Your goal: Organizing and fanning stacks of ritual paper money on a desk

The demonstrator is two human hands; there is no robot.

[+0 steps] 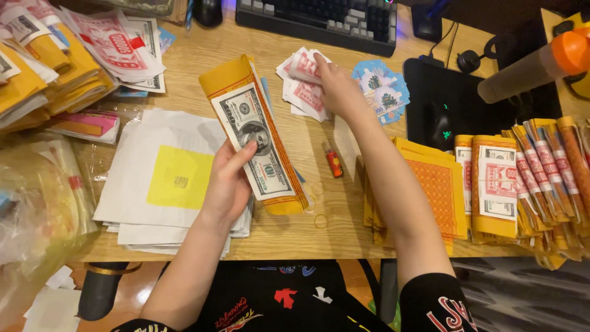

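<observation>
Wooden desk [344,203] is crowded with paper stacks. One bundle of banknote-printed sheets on yellow paper [255,132] is held tilted above the desk by the left hand [228,184], thumb across its face, fingers closed beneath its lower half. The right hand [335,86] is pinched shut on the top slip of one loose pile of red-and-white notes [302,86]. One small red lighter [334,163] lies between the two. One keyboard [319,18] is seen behind.

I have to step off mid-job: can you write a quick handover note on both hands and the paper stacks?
Left hand: holds a yellow-wrapped bundle with a banknote-style sheet on top, above the desk.
Right hand: grip on the pink-and-white notes near the keyboard.
Done: wrapped bundles lie stacked at right.
Left: loose blue notes and white sheets remain unbundled.
</observation>
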